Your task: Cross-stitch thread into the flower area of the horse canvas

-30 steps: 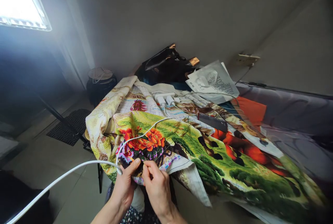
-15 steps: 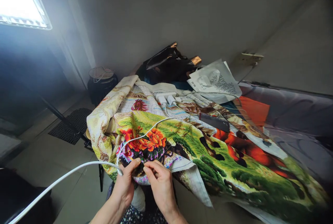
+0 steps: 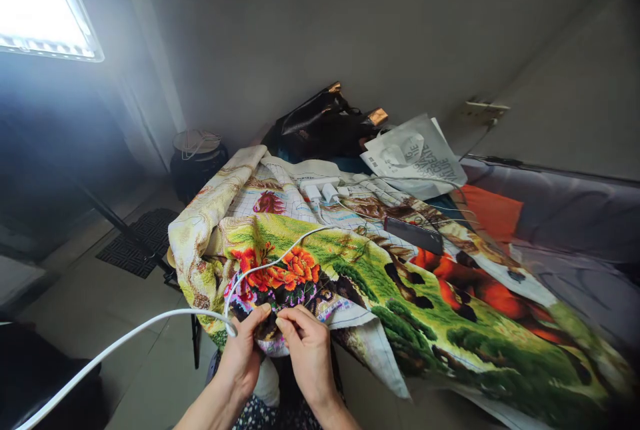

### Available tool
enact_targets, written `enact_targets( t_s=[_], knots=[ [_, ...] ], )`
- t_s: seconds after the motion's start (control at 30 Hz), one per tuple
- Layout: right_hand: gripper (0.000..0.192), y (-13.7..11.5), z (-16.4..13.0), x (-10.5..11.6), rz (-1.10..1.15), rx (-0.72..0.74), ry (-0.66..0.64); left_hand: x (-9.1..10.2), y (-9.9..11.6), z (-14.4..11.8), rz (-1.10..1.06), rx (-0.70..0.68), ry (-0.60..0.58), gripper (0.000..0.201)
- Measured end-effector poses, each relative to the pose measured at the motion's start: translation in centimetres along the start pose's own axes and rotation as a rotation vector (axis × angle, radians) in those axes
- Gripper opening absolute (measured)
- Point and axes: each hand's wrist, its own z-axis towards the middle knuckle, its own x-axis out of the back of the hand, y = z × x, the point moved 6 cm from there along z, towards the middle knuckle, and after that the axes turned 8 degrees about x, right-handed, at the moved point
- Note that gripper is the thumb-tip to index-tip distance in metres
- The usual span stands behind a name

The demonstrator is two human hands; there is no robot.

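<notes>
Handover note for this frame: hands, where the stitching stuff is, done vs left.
Left hand: pinches the near edge of the embroidered cloth, thumb on top, beside the white cable that runs across it.
Right hand: fingers closed on the same edge, just right of the left; whether it holds a needle is too small to tell.
Things: cloth draped over the table; dark phone and white chargers lie on it farther back.
Done: flowers, grass and dark patches are filled in colour.
Left: a gridded, unfilled patch shows at the far side.
</notes>
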Motion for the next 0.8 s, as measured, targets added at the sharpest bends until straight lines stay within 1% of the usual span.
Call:
enact_targets(
  t_s=[0.1, 0.27, 0.3, 0.37, 0.43, 0.47, 0.57, 0.63, 0.7, 0.73, 0.77, 0.8],
  knots=[
    [0.018, 0.5, -0.1, -0.2, 0.020, -0.032, 0.003, 0.0, 0.0, 0.0, -0.003, -0.001, -0.010, 0.023],
    [0.011, 1.3, 0.3, -0.5, 0.124, -0.147, -0.014, -0.3, -0.2, -0.2, 0.004, 0.014, -0.050, 0.024],
    [0.010, 1.0, 0.6, -0.4, 0.118, -0.132, -0.011, -0.4, -0.2, -0.3, -0.001, 0.016, -0.060, 0.026],
    [0.012, -0.2, 1.4, 0.0, 0.024, -0.033, -0.017, -0.5, -0.3, -0.4, -0.029, 0.014, -0.082, 0.028],
    [0.018, -1.5, 2.2, 0.3, -0.116, 0.081, -0.059, -0.5, -0.3, -0.4, -0.057, 0.007, -0.109, 0.030],
    [0.021, -1.9, 2.4, 0.2, -0.172, 0.111, -0.094, -0.5, -0.4, -0.3, -0.062, 0.001, -0.126, 0.032],
    [0.020, -2.1, 3.0, -0.6, -0.265, 0.098, -0.211, -0.5, -0.3, -0.1, -0.043, -0.025, -0.179, 0.037],
    [0.017, -2.0, 3.3, -1.1, -0.272, 0.079, -0.248, -0.5, -0.2, 0.0, -0.024, -0.049, -0.194, 0.042],
    [0.014, -2.3, 3.8, -0.8, -0.157, 0.042, -0.234, -0.5, 0.1, 0.0, -0.013, -0.067, -0.188, 0.050],
    [0.013, -2.7, 4.1, -0.1, -0.034, 0.009, -0.212, -0.5, 0.2, -0.1, -0.012, -0.070, -0.186, 0.053],
    [0.013, -3.3, 4.4, 1.1, 0.117, -0.025, -0.176, -0.6, 0.3, -0.2, -0.013, -0.069, -0.189, 0.057],
    [0.015, -4.0, 4.8, 2.9, 0.276, -0.061, -0.123, -0.7, 0.4, -0.3, -0.017, -0.065, -0.194, 0.059]
  ],
)
